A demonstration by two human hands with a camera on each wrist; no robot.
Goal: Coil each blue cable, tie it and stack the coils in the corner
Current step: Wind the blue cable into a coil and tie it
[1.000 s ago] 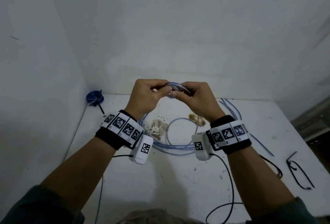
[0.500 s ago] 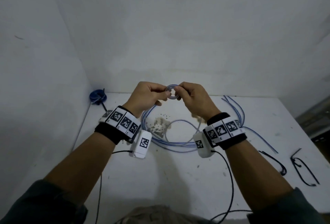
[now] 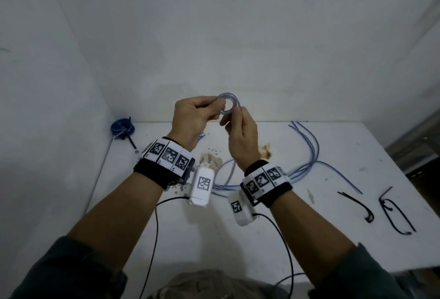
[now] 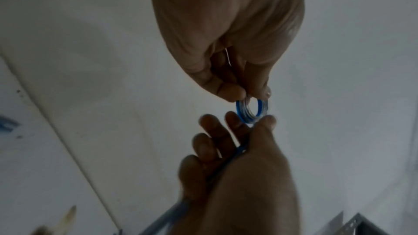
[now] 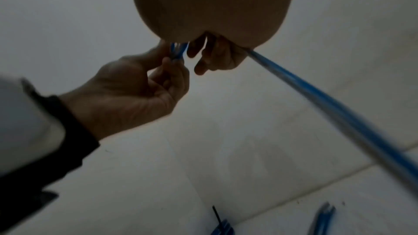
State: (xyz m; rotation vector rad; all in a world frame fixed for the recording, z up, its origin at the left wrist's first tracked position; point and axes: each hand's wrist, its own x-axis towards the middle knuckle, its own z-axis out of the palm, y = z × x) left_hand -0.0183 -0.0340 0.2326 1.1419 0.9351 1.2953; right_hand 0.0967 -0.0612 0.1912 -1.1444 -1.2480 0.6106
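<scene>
Both hands are raised above the white table [image 3: 262,239]. Between them is a small tight coil of blue cable [image 3: 228,105]. My left hand [image 3: 217,108] pinches the coil's left side with thumb and forefinger; the left wrist view shows that pinch on the coil [image 4: 252,112]. My right hand [image 3: 234,114] holds the coil's lower right edge with thumb and fingertips. The cable's loose length [image 5: 328,113] runs out of its palm down toward the table. A tied blue coil [image 3: 122,128] lies in the far left corner.
Several loose blue cables [image 3: 309,155] curve across the table's middle and right. Two black ties [image 3: 357,205] [image 3: 395,213] lie near the right edge. White walls close off the back and left. Brown stains [image 3: 209,160] mark the tabletop.
The hands have risen a little. The flat wide loop between them has become a small round ring facing me, and my right hand has turned so that its fingers point upward.
</scene>
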